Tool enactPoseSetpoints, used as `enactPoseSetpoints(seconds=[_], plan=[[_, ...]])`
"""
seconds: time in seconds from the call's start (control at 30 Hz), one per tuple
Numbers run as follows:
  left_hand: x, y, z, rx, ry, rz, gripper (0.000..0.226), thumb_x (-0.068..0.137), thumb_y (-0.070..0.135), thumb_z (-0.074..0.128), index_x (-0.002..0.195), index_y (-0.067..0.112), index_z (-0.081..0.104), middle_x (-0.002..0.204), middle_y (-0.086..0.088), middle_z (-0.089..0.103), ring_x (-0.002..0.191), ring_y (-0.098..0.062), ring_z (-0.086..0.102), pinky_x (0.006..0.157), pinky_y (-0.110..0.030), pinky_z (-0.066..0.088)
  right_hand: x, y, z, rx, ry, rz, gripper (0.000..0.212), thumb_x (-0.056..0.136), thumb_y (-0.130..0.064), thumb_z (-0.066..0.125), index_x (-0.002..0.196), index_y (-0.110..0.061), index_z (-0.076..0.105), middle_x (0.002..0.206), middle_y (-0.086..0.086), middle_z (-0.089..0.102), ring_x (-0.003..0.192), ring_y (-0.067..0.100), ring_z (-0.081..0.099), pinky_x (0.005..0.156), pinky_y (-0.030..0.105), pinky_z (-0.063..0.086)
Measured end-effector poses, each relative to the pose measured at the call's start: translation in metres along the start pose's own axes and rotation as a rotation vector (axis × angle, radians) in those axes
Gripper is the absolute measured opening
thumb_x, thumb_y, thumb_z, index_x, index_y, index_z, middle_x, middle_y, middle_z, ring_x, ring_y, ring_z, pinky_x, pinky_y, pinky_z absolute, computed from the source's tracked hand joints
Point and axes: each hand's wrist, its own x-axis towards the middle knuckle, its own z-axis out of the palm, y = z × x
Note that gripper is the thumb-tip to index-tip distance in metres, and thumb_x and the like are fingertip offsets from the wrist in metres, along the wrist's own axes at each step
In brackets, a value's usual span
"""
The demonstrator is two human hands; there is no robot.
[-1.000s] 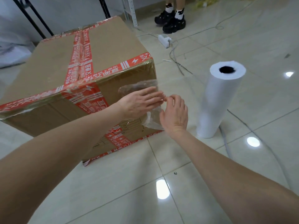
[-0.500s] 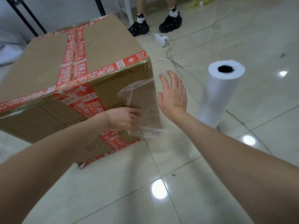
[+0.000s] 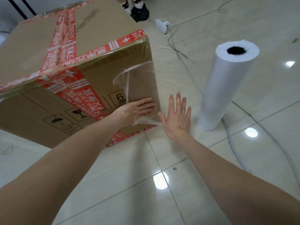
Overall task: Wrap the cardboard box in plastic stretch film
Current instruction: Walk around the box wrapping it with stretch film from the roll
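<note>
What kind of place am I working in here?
Probably a packing or storage room: bare glossy tiles, a taped box beside a film roll, a power strip with loose cables.

Glossy tiled floor, white power strip with trailing cables, a bystander's black shoes.

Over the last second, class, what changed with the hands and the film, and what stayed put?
The left hand slid down the film patch on the cardboard box, near side, and presses it flat with straight fingers. The right hand, curled at the film's edge before, opened and drew off; it holds nothing beside the box's corner. Box and upright film roll stayed put.
</note>
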Motion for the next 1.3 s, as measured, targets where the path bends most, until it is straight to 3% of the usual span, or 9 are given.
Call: enactPoseSetpoints(seconds=[0.07,0.2,0.33,0.47,0.73,0.87,1.07,1.23,1.3], plan=[[0.005,0.004,0.000,-0.032,0.014,0.008,0.080,0.095,0.059,0.020,0.150,0.011,-0.013,0.157,-0.012,-0.019,0.144,-0.031,-0.020,0.107,-0.053,-0.022,0.000,0.001,0.005,0.014,-0.013,0.015,0.072,0.098,-0.050,0.032,0.153,-0.018,-0.004,0.159,0.006,-0.016,0.146,0.027,-0.012,0.118,0.046,-0.002],[0.011,0.016,0.004,-0.181,0.085,0.013,0.072,0.098,0.051,0.027,0.152,0.013,-0.001,0.159,-0.011,-0.012,0.145,-0.029,-0.017,0.104,-0.054,-0.028,-0.002,-0.004,0.017,0.137,0.035,0.047,0.067,0.098,-0.041,0.040,0.152,-0.015,0.008,0.159,0.012,-0.002,0.147,0.030,0.000,0.119,0.043,0.008],[0.016,0.035,0.013,-0.067,0.051,0.019,0.076,0.098,0.048,0.027,0.151,0.009,-0.011,0.157,-0.013,-0.019,0.144,-0.031,-0.019,0.102,-0.055,-0.026,-0.005,-0.001,0.035,0.165,0.001,0.085,0.066,0.099,-0.036,0.042,0.152,-0.014,0.010,0.159,0.013,0.000,0.147,0.031,0.002,0.118,0.042,0.011],[0.022,0.038,0.014,-0.095,0.073,0.058,0.072,0.097,0.040,0.033,0.151,0.012,-0.006,0.157,-0.014,-0.016,0.144,-0.032,-0.019,0.103,-0.054,-0.027,-0.008,0.001,0.048,0.156,-0.016,0.087,0.066,0.098,-0.036,0.044,0.152,-0.013,0.012,0.159,0.012,0.002,0.147,0.030,0.002,0.118,0.042,0.012],[0.043,0.063,0.025,0.019,0.113,0.126,0.066,0.100,0.040,0.023,0.151,0.009,-0.006,0.158,-0.015,-0.009,0.145,-0.034,-0.013,0.106,-0.057,-0.022,-0.005,0.002,0.070,0.144,-0.059,0.138,0.068,0.098,-0.041,0.040,0.152,-0.016,0.008,0.160,0.009,0.001,0.147,0.028,-0.001,0.118,0.044,0.009],[0.051,0.069,0.030,0.047,0.139,0.118,0.074,0.098,0.041,0.031,0.149,0.006,-0.010,0.158,-0.017,-0.013,0.145,-0.036,-0.014,0.106,-0.060,-0.021,-0.006,0.006,0.077,0.162,-0.061,0.176,0.064,0.099,-0.041,0.040,0.152,-0.017,0.012,0.159,0.009,0.005,0.147,0.027,0.001,0.118,0.043,0.009],[0.058,0.083,0.029,0.113,0.069,0.121,0.075,0.098,0.039,0.032,0.148,0.001,-0.009,0.157,-0.018,-0.015,0.143,-0.038,-0.016,0.105,-0.061,-0.023,-0.013,0.015,0.080,0.140,-0.016,0.216,0.061,0.093,-0.030,0.052,0.147,-0.019,0.025,0.154,0.010,0.022,0.143,0.027,0.018,0.116,0.040,0.018],[0.055,0.097,0.028,0.053,-0.024,0.231,0.066,0.100,0.036,0.027,0.151,0.005,0.000,0.160,-0.008,-0.008,0.146,-0.030,-0.013,0.102,-0.055,-0.026,-0.020,0.030,0.070,0.100,-0.021,0.205,0.059,0.093,-0.029,0.052,0.146,-0.020,0.026,0.153,0.009,0.021,0.143,0.025,0.017,0.116,0.038,0.016],[0.052,0.099,0.026,-0.055,-0.073,0.290,0.058,0.101,0.029,0.028,0.151,0.006,0.008,0.160,-0.006,0.001,0.147,-0.025,-0.006,0.109,-0.048,-0.021,-0.022,0.035,0.064,0.092,-0.013,0.207,0.060,0.093,-0.028,0.053,0.146,-0.020,0.027,0.152,0.009,0.022,0.142,0.025,0.018,0.116,0.037,0.016]])
